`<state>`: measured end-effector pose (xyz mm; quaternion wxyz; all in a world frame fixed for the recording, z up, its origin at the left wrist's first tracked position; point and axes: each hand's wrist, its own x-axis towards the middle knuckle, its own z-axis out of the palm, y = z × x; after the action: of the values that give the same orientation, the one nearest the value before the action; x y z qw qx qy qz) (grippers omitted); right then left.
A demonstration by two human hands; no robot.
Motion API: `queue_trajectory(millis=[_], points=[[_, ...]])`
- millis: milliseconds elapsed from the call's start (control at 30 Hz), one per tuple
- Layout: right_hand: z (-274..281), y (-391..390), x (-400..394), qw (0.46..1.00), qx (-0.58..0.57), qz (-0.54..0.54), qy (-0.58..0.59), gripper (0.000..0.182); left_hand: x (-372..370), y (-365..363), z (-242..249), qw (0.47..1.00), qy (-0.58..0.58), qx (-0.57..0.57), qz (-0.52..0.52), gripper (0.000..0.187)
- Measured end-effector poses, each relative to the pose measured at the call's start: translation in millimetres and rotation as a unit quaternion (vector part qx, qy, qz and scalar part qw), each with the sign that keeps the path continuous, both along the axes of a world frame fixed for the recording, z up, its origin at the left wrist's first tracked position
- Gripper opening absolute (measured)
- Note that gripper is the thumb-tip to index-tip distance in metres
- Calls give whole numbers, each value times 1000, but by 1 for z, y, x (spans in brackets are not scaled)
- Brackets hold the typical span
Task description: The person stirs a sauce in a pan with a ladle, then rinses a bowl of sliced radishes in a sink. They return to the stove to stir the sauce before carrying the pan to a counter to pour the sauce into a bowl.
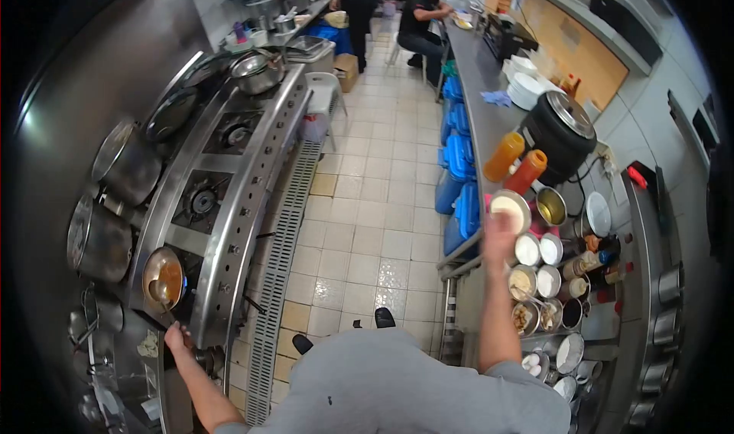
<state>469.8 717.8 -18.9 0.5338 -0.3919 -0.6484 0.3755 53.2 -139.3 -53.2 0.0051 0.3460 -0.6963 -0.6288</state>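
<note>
Pale floor tiles [367, 204] separate stove [187, 240] from counter [488, 120]. One pan [151, 273] of orange liquid [171, 268] sits at the stove's near end, one ladle [158, 290] in it; the left hand [179, 338] wraps its fingers round the handle [169, 315]. Two bare burners [203, 199] lie beyond. At the counter's left edge, the blurred right hand [501, 241] overlaps one bowl [527, 211], its grip impossible to tell. Two bottles [505, 157] stand behind.

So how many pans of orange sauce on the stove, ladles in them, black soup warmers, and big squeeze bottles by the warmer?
Sauce pan: 1
Ladle: 1
Black soup warmer: 1
Big squeeze bottles: 2
Total: 5
</note>
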Motion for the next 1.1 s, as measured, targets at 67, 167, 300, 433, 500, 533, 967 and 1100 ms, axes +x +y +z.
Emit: queue_trajectory(millis=[67, 167, 300, 433, 500, 533, 967, 1100], points=[[6, -135, -100, 931, -237, 279, -16, 24, 4, 12, 2, 995, 34, 85, 41, 14], [4, -311, -199, 729, -338, 580, -138, 34, 19, 27, 20, 971, -10, 240, 19, 32], [8, -486, -301, 489, -460, 714, -199, 46, 37, 33, 26, 946, 50, 317, -54, 29], [42, -623, -377, 313, -564, 725, -242, 52, 24, 31, 49, 907, 34, 419, -29, 32], [51, -667, -396, 290, -575, 731, -225, 47, 23, 15, 41, 924, 39, 372, -79, 34], [41, -679, -403, 287, -575, 729, -236, 47, 27, 7, 43, 931, 18, 339, -133, 34], [51, -657, -427, 601, 57, 677, -421, 44, 11, -85, -30, 970, -40, 181, -158, 28], [45, -663, -436, 576, 25, 680, -453, 39, 15, -69, -39, 950, -13, 271, -155, 28]])
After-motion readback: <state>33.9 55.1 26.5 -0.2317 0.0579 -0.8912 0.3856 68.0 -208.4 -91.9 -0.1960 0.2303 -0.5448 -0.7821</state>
